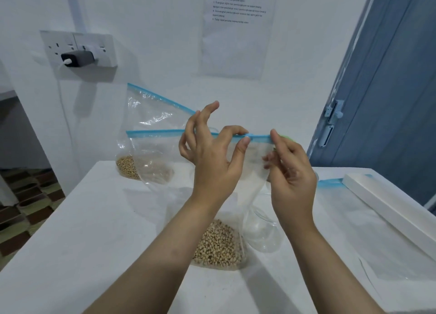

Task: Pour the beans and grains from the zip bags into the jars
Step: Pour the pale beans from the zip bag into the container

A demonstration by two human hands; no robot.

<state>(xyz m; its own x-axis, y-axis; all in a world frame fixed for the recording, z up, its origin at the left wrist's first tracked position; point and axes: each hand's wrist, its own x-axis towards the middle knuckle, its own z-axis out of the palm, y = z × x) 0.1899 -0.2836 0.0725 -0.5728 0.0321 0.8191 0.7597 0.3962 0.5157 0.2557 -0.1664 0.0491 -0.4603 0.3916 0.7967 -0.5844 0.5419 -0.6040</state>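
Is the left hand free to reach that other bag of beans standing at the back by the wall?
Probably not yet. The left hand is pinching the slider on the front zip bag, which stands between it and the back bag. Letting go first should free it.

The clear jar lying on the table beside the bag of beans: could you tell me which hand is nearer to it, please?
Right. The right hand pinches the zip strip almost directly above the clear jar; the left hand pinches the slider farther left.

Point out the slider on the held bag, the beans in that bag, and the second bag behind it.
slider [246, 136], head view, blue tab.
beans [218, 245], head view, pile's middle.
second bag [146, 115], head view, clear upper wall.
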